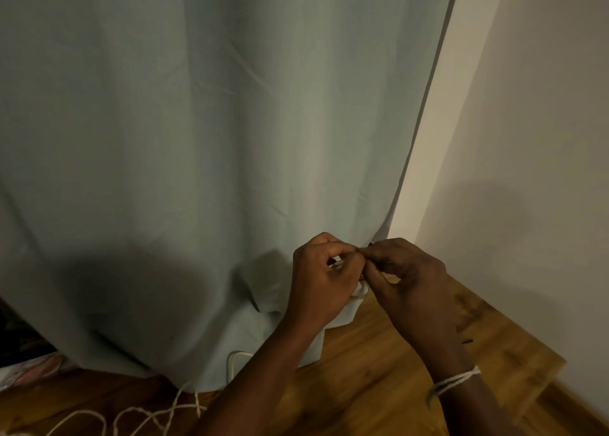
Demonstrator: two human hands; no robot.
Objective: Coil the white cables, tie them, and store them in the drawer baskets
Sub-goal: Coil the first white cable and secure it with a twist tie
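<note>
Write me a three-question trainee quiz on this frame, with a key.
1. True or false: both hands meet in front of the curtain.
2. What does the left hand hold? A) white cable B) scissors C) basket
3. What is wound round the right wrist?

Key: 1 true, the right hand touches the left at the fingers. 2 A. 3 a white cord; more loose cable lies on the wood floor.
</note>
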